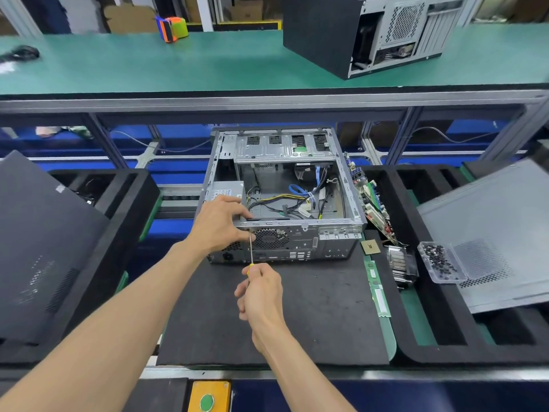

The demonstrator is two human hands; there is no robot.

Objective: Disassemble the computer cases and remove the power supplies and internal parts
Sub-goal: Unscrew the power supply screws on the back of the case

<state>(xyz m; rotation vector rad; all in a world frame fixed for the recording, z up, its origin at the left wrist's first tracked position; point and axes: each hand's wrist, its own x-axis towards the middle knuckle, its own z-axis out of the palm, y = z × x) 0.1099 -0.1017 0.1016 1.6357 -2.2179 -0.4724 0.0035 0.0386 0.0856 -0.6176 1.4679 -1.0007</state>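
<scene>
An open grey computer case [297,150] lies on its side on a black mat [312,307], rear panel toward me. Its power supply [225,190] sits in the near left corner, with loose cables [294,200] beside it. My left hand [218,224] grips the case's rear top edge at the power supply, thumb and fingers curled. My right hand [261,292] grips the yellow handle of a screwdriver [251,251], whose tip meets the rear panel just left of the fan grille.
A removed motherboard [371,203], a CPU chip [370,247], a heatsink [399,264] and RAM sticks [378,292] lie right of the case. A clear box of screws [439,261] rests on a side panel [499,233]. Another case [365,34] stands on the green shelf.
</scene>
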